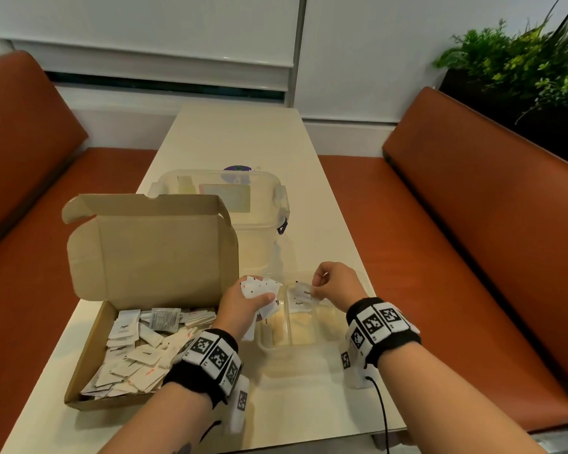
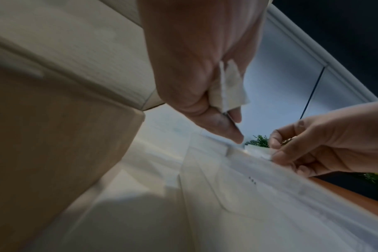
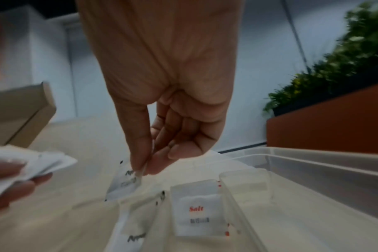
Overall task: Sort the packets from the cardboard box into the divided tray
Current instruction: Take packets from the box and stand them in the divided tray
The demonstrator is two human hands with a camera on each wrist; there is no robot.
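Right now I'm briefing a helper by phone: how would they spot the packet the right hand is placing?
Find the clear divided tray right of the open cardboard box on the cream table. Over its far end, the right hand pinches one white pepper packet by its top edge. Unlike the loose bunch in the left hand, it hangs alone, printed in black.

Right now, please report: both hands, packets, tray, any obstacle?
Left hand grips a bunch of packets. Right hand pinches one pepper packet over the tray. Box still full. Nothing blocking.
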